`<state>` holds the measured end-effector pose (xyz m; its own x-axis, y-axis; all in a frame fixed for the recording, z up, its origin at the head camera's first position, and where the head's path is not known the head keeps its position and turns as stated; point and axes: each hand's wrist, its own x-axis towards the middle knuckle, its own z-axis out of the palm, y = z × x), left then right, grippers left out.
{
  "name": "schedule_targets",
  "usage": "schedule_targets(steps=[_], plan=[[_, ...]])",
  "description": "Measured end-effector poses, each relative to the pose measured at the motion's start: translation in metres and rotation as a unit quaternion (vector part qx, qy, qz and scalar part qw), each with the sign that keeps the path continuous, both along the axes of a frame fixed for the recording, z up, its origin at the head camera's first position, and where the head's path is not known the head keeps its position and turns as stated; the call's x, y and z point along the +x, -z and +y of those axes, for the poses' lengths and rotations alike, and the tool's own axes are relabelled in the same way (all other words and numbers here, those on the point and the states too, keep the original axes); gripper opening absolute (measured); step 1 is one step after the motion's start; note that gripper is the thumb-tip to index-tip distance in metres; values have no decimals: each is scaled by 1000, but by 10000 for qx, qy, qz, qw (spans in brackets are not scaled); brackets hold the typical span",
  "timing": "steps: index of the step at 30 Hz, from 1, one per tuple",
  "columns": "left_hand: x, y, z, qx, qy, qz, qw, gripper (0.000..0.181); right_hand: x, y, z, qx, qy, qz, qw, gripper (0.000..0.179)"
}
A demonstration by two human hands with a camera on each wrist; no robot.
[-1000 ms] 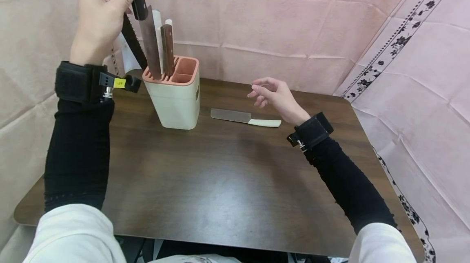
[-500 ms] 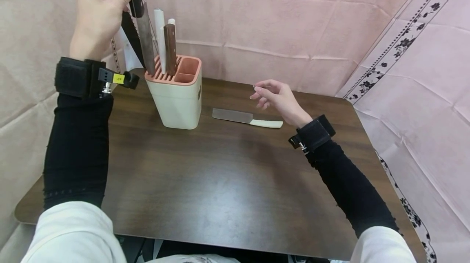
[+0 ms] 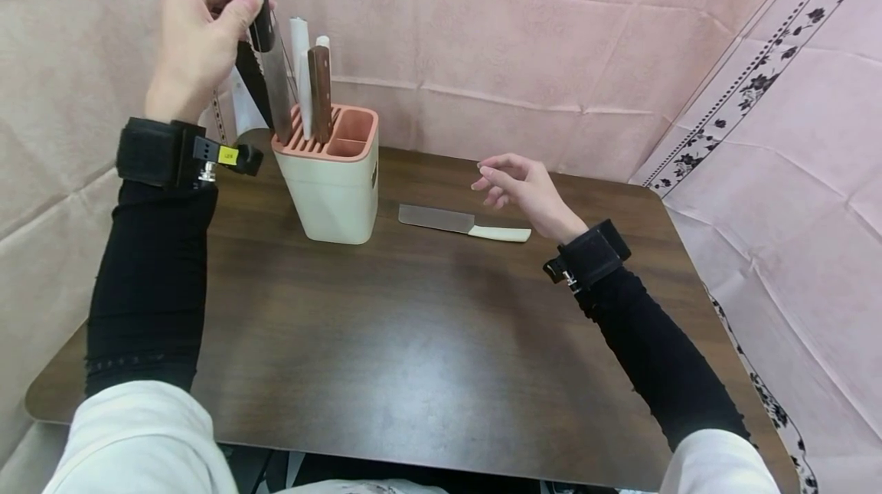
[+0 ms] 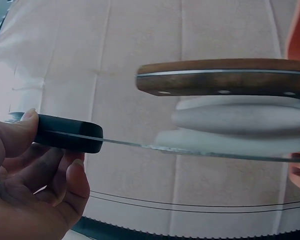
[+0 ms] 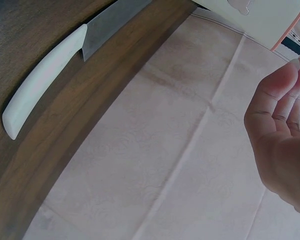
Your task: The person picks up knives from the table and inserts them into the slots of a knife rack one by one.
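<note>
In the head view my left hand (image 3: 200, 38) pinches the black handle of a kitchen knife (image 3: 251, 0). Its blade points down at the left slots of the knife block (image 3: 327, 199), a pale holder with an orange slotted top. How deep the tip sits cannot be told. The left wrist view shows thumb and fingers round that black handle (image 4: 70, 132). My right hand (image 3: 527, 191) hovers with loosely bent fingers, holding nothing. Near it on the table lies a white-handled cleaver (image 3: 441, 218); the right wrist view also shows its white handle (image 5: 45, 80).
A brown-handled knife (image 3: 320, 92) and a white handle (image 3: 300, 73) stand in the block. A black serrated blade (image 3: 252, 80) leans behind the left hand. The brown table (image 3: 386, 341) meets pink cloth (image 3: 482, 42) at the back.
The knife tip has shifted left across the slots. Over the last half second, my left hand and the knife have come down. The right hand has barely moved.
</note>
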<state>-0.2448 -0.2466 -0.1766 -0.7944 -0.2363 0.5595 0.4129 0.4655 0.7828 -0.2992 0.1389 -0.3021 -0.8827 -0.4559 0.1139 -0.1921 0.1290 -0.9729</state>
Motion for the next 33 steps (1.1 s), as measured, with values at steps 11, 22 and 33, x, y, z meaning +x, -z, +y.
schedule_targets(steps=[11, 22, 33], plan=[[-10, 20, -8, -305, -207, -309, 9988, 35, 0, 4, 3, -3, -22, -38, 10000, 26], [-21, 44, -12, -820, -543, -692, 9927, 35, 1, 5, 5, 74, 38, -150, 9999, 25], [-25, 59, -12, -776, -470, -1202, 9886, 38, -2, 8, 8, 114, 63, -216, 9997, 24]])
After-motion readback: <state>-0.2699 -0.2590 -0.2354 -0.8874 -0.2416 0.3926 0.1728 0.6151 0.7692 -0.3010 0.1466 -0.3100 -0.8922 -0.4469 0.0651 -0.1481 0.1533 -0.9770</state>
